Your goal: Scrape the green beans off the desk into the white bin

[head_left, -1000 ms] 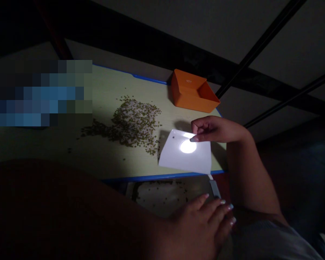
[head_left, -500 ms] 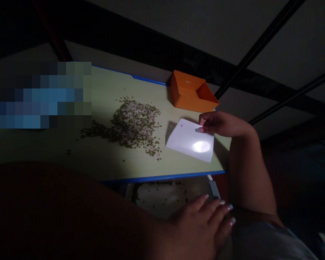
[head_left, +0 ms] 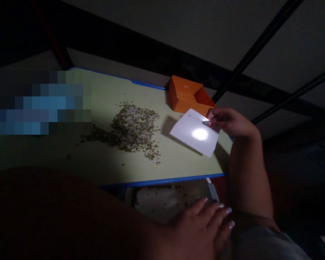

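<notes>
Your right hand [head_left: 227,121]: fingers clamped on edge of white card [head_left: 185,128], right of centre. Left hand [head_left: 199,227], bottom: fingers kinda spread, can't tell what they're touching.

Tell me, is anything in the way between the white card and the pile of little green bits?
Nothing visible blocks that way: between the white card, in the right hand, and the pile of little green bits there's tabletop with the card's shadow and a stray speck. The orange box sits beyond the card.
</notes>
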A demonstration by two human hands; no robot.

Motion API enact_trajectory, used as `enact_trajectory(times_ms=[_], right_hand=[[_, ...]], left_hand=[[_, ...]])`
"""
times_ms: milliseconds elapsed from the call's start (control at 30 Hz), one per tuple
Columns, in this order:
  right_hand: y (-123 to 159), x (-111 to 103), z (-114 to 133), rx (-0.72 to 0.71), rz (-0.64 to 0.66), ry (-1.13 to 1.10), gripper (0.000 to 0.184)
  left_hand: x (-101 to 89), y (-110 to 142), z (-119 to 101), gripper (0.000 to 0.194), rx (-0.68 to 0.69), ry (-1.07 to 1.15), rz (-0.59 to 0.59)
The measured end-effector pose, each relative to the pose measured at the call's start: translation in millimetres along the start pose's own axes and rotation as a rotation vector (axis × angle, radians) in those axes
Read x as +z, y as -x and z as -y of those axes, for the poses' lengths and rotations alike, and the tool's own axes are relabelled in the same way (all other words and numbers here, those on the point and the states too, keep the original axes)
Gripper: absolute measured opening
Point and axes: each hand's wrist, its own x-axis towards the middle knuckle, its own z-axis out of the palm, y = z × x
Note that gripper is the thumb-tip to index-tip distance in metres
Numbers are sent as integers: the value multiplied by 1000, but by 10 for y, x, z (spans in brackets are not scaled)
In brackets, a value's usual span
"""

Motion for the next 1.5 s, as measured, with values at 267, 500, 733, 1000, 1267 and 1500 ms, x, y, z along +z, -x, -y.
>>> enact_trajectory(times_ms=[267,500,733,1000,1267,1500], right_hand=[[-65,-22,-85,101,-73,90,32],[-127,35,-132,67,-38,94,30],[-122,45,-95,26,89,64,28],[-117,18,-83,15,162,116,26],[-108,36,-23,-50,224,217,18],[-117,39,-40,-44,353,261,17]], left_hand=[[-16,-5,12,46,21,2,-3],[-9,-13,11,46,17,15,2],[-1,-3,52,46,51,-28,-35],[-17,-4,101,45,114,-142,-57],[38,58,101,43,104,-209,-147],[22,58,89,41,73,-221,-181]])
